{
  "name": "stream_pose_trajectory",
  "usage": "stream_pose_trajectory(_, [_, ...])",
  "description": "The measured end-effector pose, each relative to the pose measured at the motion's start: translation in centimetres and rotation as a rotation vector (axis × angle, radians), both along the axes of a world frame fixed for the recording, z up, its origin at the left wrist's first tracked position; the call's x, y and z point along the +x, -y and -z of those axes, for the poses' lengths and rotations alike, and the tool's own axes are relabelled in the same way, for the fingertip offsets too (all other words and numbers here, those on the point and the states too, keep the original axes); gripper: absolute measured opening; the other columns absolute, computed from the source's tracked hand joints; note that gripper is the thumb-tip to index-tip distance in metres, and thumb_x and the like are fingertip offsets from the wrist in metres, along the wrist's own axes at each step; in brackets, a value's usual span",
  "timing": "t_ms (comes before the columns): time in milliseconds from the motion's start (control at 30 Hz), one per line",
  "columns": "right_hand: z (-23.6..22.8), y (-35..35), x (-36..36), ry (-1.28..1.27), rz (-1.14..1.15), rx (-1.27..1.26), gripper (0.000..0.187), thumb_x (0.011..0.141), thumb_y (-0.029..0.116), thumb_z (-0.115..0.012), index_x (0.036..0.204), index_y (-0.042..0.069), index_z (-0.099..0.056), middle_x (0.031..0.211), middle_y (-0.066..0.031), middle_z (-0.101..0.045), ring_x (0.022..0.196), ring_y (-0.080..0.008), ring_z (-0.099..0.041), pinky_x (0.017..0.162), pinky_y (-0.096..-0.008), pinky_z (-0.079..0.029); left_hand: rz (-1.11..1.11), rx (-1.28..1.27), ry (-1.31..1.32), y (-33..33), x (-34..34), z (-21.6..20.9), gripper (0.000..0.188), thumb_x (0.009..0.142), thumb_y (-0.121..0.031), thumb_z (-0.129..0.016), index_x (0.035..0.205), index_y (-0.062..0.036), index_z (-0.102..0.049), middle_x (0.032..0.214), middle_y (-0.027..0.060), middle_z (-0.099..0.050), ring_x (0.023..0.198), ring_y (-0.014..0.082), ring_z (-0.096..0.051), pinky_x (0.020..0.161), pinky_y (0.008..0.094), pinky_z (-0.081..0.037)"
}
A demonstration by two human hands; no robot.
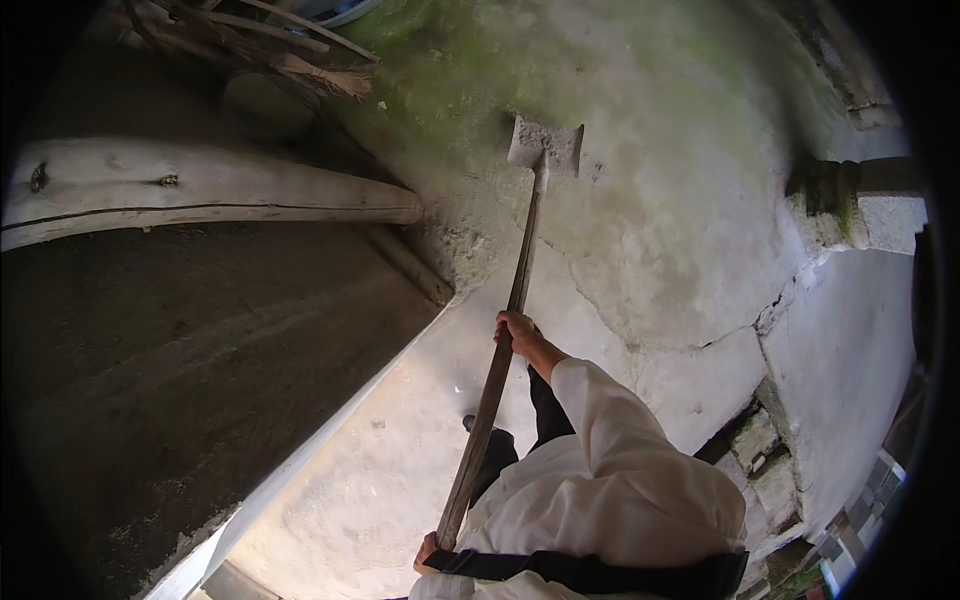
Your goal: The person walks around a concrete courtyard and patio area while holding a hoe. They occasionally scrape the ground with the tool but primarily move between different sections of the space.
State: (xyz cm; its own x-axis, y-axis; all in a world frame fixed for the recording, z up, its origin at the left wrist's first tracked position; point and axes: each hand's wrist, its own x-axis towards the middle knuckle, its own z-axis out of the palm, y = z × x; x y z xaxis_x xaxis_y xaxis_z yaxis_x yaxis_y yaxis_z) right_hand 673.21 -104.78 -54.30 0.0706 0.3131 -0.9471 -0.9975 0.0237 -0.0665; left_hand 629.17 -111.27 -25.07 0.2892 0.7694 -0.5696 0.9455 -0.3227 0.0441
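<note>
While one shovel (pixel 526 250) is held by two hands, its handle is gripped about midway by the right hand (pixel 515 330) and near its rear end by the left hand (pixel 425 553), both closed round the wood. One blade (pixel 545 148), coated in grey grit, is pointed away, well beyond the right hand, above or on the green-stained floor (pixel 660 240); whether the floor is touched cannot be told. To the left of the right hand and farther out, one pale post (pixel 230 190) is seen, marked by two dark knots and one long crack. Beyond that hand, far to the left, several sticks (pixel 290 62) are heaped, too tangled to be counted. One black strap (pixel 600 573) is stretched rightward beside the left hand, across one white shirt (pixel 620 500).
</note>
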Motion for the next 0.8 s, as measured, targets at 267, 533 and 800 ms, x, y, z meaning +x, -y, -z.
stream_pose_trajectory(267, [-2.9, 3.9, -8.0, -0.038, 0.095, -0.033, 0.009, 0.064, 0.006, -0.055, 0.059, 0.005, -0.047, 0.053, -0.0062, -0.045, 0.045, -0.0203, -0.047, 0.045, -0.0367, -0.044, 0.067, 0.004, -0.071, -1.2, -3.1, -5.8, 0.032, 0.066, -0.031, -0.057, 0.095, -0.0160, -0.056, 0.073, 0.0082, -0.059, 0.066, 0.0278, -0.057, 0.056, 0.0384, -0.046])
stream_pose_trajectory(533, [-4.8, 10.5, -15.6, -0.074, 0.297, -0.065, 0.009, 0.066, 0.007, -0.051, 0.060, 0.006, -0.044, 0.054, -0.0063, -0.043, 0.049, -0.0204, -0.046, 0.048, -0.0365, -0.043, 0.280, 0.051, -0.067, -4.6, -7.5, -7.4, 0.031, 0.067, -0.030, -0.058, 0.094, -0.0145, -0.056, 0.074, 0.0089, -0.059, 0.066, 0.0284, -0.057, 0.057, 0.0384, -0.048])
stream_pose_trajectory(800, [-7.0, 17.1, -17.0, 0.082, 0.596, -0.072, 0.010, 0.067, 0.003, -0.051, 0.061, 0.001, -0.044, 0.055, -0.0096, -0.043, 0.046, -0.0230, -0.045, 0.045, -0.0391, -0.044, 0.680, 0.229, 0.219, -8.5, -11.1, -4.8, 0.034, 0.062, -0.028, -0.062, 0.092, -0.0156, -0.055, 0.067, 0.0081, -0.056, 0.057, 0.0280, -0.054, 0.050, 0.0385, -0.044])
